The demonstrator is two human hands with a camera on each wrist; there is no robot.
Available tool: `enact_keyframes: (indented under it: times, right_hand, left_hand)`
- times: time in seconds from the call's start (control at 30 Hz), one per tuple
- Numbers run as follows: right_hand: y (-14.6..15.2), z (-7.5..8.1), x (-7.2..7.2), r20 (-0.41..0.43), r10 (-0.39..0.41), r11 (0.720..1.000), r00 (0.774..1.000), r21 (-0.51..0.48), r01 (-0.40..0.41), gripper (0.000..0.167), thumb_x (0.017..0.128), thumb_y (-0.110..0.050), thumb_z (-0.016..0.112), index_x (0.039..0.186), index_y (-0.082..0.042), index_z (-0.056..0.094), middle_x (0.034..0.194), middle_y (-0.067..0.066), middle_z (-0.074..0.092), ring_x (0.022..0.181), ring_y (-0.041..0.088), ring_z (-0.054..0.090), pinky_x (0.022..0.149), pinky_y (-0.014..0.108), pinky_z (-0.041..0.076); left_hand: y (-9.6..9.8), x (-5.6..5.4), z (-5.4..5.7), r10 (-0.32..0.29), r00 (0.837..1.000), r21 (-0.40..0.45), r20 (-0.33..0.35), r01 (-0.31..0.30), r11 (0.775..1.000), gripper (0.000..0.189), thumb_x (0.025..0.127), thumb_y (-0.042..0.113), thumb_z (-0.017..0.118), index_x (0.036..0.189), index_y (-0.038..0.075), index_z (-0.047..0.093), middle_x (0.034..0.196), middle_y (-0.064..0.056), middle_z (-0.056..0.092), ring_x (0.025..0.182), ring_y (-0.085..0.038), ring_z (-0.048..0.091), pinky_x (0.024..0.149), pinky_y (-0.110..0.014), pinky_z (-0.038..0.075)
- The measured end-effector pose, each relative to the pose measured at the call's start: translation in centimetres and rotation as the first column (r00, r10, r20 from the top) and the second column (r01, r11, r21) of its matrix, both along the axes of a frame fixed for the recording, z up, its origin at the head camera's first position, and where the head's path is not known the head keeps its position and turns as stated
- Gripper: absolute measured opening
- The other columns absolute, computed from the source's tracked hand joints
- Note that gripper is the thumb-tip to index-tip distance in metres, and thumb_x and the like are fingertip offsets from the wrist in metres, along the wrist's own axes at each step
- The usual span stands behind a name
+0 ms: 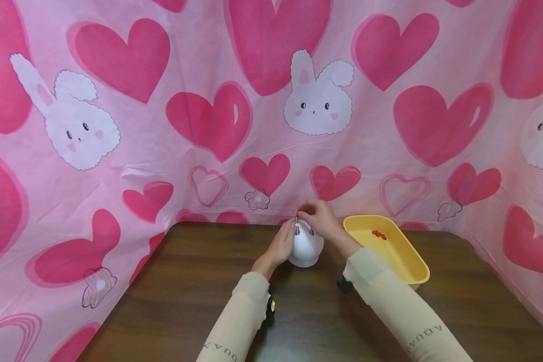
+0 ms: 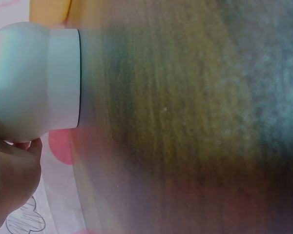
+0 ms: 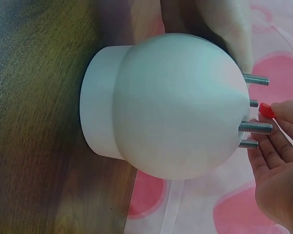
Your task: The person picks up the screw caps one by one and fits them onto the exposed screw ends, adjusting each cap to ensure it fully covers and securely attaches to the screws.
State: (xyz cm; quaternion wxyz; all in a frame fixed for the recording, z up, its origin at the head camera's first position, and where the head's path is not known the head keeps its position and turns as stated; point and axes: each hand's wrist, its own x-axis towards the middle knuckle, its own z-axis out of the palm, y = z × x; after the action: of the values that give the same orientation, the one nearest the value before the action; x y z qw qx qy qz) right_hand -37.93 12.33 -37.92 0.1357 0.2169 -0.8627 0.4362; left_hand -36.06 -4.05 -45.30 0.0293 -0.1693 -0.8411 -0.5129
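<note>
A round white body [image 1: 305, 249] on a short cylindrical foot stands near the table's far edge. Several threaded metal studs [image 3: 256, 127] stick out of its top. My left hand [image 1: 278, 246] rests against its left side, fingers laid along the curve; the left wrist view shows part of this hand [image 2: 14, 175] touching the white surface. Between thumb and forefinger, my right hand [image 1: 322, 219] pinches a small red piece [image 3: 266, 110] close beside the stud tips. The other right fingers reach behind the studs in the right wrist view.
A yellow tray [image 1: 407, 251] sits to the right of the white body, partly behind the right forearm. Several small red pieces [image 1: 379, 235] lie in it. The brown wooden table [image 1: 185, 291] meets a pink heart-patterned cloth [image 1: 262, 136] at the back.
</note>
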Motion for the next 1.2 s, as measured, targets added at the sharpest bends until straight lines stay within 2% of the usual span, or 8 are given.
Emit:
enact_keyframes:
  times: [0.4, 0.77, 1.2]
  right_hand:
    - [-0.28, -0.12, 0.29, -0.019, 0.02, 1.0, 1.0, 0.014, -0.02, 0.014, 0.094, -0.007, 0.072, 0.105, 0.0, 0.075, 0.099, 0.014, 0.074, 0.09, 0.028, 0.068, 0.086, 0.045, 0.058]
    - [-0.42, -0.56, 0.32, -0.012, 0.013, 0.999, 1.0, 0.036, -0.012, 0.014, 0.093, -0.007, 0.073, 0.106, 0.0, 0.075, 0.099, 0.013, 0.074, 0.088, 0.027, 0.066, 0.084, 0.044, 0.059]
    - [-0.41, -0.49, 0.23, -0.016, 0.02, 0.991, 1.0, 0.133, -0.017, 0.011, 0.094, -0.009, 0.073, 0.103, -0.004, 0.076, 0.098, 0.009, 0.074, 0.089, 0.025, 0.066, 0.087, 0.044, 0.059]
  left_hand:
    - [0.01, 0.27, 0.16, 0.002, 1.0, -0.014, 0.025, -0.001, 1.0, 0.056, 0.113, 0.041, 0.021, 0.159, 0.013, 0.034, 0.163, -0.008, 0.035, 0.151, -0.027, 0.031, 0.123, -0.049, 0.024]
    - [0.11, 0.37, 0.31, 0.004, 1.0, -0.019, 0.017, -0.003, 1.0, 0.054, 0.113, 0.039, 0.022, 0.159, 0.013, 0.035, 0.163, -0.008, 0.035, 0.151, -0.027, 0.031, 0.123, -0.049, 0.024]
    - [0.04, 0.21, 0.16, 0.007, 1.0, -0.024, 0.016, -0.006, 1.0, 0.056, 0.113, 0.043, 0.02, 0.159, 0.015, 0.034, 0.163, -0.007, 0.035, 0.151, -0.027, 0.031, 0.123, -0.049, 0.024]
